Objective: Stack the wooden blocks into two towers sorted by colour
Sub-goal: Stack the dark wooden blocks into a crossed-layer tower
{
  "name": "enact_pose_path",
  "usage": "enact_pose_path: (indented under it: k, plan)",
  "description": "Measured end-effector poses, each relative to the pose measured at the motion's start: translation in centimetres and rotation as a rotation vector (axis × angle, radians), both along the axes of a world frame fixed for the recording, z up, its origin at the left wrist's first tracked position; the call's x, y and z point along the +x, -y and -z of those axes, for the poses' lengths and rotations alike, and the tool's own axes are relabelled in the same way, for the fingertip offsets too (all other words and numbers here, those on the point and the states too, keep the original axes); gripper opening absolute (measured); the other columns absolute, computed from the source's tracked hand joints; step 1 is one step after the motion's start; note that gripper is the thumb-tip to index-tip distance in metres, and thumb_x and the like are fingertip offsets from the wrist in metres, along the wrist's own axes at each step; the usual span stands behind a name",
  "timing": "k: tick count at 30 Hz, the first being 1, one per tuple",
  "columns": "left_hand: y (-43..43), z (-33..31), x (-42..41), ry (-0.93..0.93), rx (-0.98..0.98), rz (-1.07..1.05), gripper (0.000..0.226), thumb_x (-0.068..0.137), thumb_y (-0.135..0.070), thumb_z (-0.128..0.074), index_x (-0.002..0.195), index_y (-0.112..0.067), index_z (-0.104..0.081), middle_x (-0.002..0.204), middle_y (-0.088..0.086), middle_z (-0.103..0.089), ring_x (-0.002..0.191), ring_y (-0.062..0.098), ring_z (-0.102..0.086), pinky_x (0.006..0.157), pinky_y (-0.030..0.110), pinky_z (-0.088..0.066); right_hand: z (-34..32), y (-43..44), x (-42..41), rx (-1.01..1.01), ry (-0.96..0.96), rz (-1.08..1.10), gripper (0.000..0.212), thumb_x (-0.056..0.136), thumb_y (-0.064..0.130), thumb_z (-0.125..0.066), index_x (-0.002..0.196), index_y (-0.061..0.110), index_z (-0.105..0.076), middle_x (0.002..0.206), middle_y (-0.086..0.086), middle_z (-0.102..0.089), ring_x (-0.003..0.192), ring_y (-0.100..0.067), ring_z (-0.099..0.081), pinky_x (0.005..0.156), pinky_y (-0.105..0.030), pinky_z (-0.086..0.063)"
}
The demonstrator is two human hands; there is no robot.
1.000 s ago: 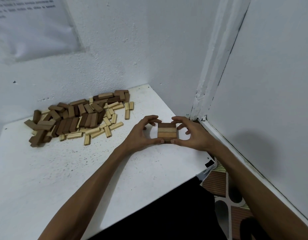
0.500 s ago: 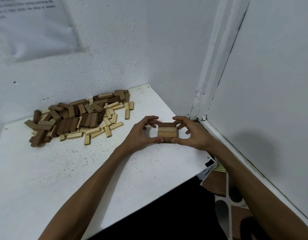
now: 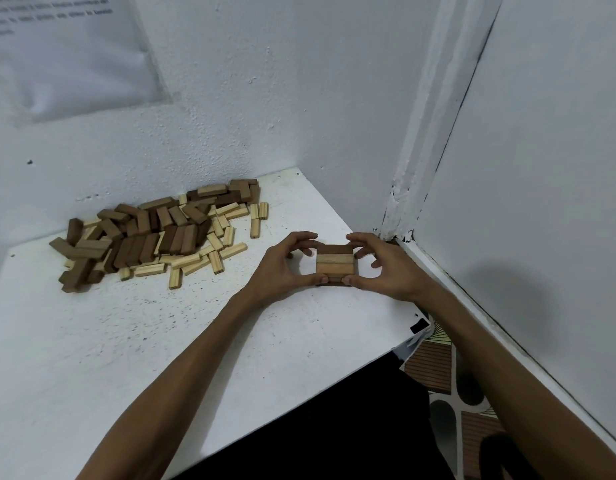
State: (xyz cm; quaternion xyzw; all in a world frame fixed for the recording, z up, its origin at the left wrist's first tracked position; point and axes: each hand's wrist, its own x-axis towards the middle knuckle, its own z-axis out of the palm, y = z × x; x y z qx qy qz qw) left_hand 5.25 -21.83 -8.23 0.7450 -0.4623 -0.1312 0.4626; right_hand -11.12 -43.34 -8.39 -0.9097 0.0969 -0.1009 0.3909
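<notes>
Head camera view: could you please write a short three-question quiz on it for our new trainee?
1. True or false: the left hand and the right hand both grip the small block stack.
2. Multiple choice: where does the loose pile of blocks lie, seen from the stack?
A. To its left, near the back wall
B. To its right, in the corner
C. On the floor below
3. Fill the gap: the table top is ___ in colour.

Key: 1 true; 2 A; 3 white.
</notes>
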Motion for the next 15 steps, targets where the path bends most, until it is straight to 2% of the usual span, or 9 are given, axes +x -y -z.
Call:
enact_pose_path:
  k: [8,12,15]
  plan:
    - [-0.3,-0.3,0.0,-0.015,-0.031,0.000,0.085,0.073,-0.027,-0.096,0.144,-0.022,-0.049,0.135,-0.018,-0.067,0.123,0.012,-0.063,0.096,0.031,-0.049,-1.2,-0.5,0.0,-0.019,0.029,0.043,0.087,0.075,0.057,-0.085,0.148,0.041,-0.041,0.139,0.026,-0.053,0.117,0.000,-0.059,0.085,-0.031,-0.056]
    - [-0.9,-0.8,0.0,-0.017,-0.046,-0.004,0.075,0.081,-0.032,-0.090,0.144,-0.025,-0.050,0.135,-0.019,-0.066,0.124,0.013,-0.062,0.097,0.036,-0.050,-2.4,-1.3,0.2,-0.133,0.049,0.070,0.084,0.077,0.068,-0.078,0.148,0.043,-0.040,0.140,0.024,-0.051,0.120,-0.003,-0.056,0.095,-0.033,-0.052]
    - [-1.9,-1.5,0.5,0.016,-0.024,-0.014,0.060,0.088,-0.043,-0.079,0.141,-0.031,-0.055,0.137,-0.022,-0.063,0.124,0.010,-0.061,0.098,0.038,-0.050,-3.3,-2.0,0.7,-0.174,0.075,0.075,0.074,0.083,0.063,-0.075,0.147,0.042,-0.043,0.143,0.021,-0.052,0.125,-0.007,-0.055,0.101,-0.037,-0.050]
